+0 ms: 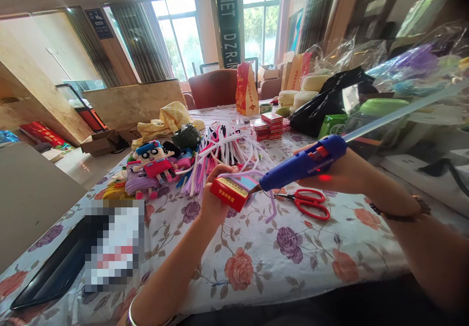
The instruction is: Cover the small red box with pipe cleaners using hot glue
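My left hand [213, 204] is closed around a small red box [230, 194] with yellow lettering, held above the table. A lilac pipe cleaner [271, 208] runs along the top of the box, and its loose end bends down on the right. In my right hand [330, 172] is a blue hot glue gun [302, 164], with a long translucent glue stick [399, 113] coming out of its back. The gun's nozzle is at the right end of the box; I cannot tell whether it touches. Red-handled scissors [311, 203] lie on the tablecloth below the gun.
A bundle of coloured pipe cleaners [220, 155] lies behind the box, beside a crocheted doll [154, 160]. Further back are stacked red boxes [271, 125] and a red paper bag [246, 89]. A black plastic bag [326, 101] sits at right, a black tray [54, 262] at left.
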Available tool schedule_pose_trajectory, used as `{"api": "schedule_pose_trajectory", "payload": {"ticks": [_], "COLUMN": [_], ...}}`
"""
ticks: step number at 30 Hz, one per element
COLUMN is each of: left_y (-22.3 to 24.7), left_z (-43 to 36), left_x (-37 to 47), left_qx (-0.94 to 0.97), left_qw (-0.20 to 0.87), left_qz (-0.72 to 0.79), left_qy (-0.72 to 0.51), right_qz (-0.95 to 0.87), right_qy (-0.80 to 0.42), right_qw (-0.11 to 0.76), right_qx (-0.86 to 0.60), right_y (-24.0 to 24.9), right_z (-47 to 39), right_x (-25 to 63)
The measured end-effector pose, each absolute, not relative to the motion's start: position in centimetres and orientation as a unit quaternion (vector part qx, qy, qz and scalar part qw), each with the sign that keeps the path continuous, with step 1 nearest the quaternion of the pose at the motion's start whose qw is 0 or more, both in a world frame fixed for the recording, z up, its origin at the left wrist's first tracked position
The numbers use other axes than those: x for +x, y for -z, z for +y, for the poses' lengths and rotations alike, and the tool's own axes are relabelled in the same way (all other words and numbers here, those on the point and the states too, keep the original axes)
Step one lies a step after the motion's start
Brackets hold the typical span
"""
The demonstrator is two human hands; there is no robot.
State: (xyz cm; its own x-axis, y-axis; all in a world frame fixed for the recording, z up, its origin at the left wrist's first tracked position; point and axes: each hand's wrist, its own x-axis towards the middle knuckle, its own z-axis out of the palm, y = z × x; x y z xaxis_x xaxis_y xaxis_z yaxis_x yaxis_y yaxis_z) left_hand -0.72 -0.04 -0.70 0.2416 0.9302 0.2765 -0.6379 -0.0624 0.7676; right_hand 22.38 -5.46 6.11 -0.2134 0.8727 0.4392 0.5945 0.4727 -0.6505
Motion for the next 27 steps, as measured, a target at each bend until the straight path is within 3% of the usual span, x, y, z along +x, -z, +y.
{"api": "schedule_pose_trajectory", "payload": {"ticks": [27], "left_y": [0.52], "left_z": [-0.19], "left_x": [-0.63], "left_qx": [0.397], "left_qw": [0.684], "left_qz": [0.206], "left_qy": [-0.576], "right_qz": [-0.784], "right_qy": [-0.137], "right_qw": [0.395], "right_qx": [-0.459], "right_y": [-6.54], "right_z": [-5.84], "right_x": [22.08]}}
